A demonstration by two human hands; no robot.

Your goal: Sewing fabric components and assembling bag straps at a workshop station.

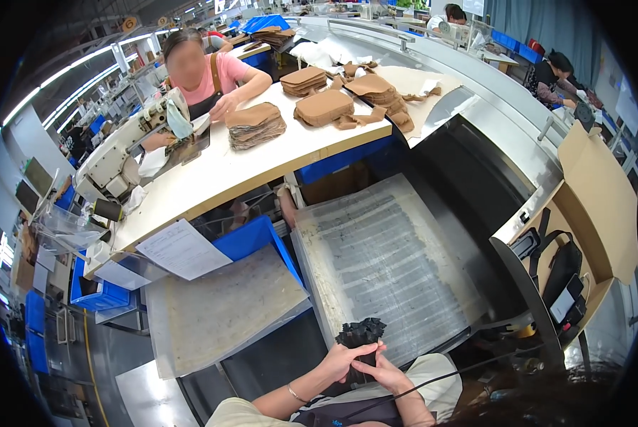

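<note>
Close to my lap, I hold a bundle of small black pieces with uneven, ruffled top edges; their material is too small to tell. My left hand wraps round the bundle from the left, a bracelet on its wrist. On the right side, my right hand grips the same bundle, its thumb and fingers meeting my left fingertips. The lower part of the bundle is hidden behind my hands. Just beyond it lies a worn, cloudy board with greyish stripes.
A second cloudy sheet lies to the left, beside a blue bin. Across the pale worktable, a co-worker sits at a sewing machine near stacked brown pieces. An open cardboard box holding devices stands at right.
</note>
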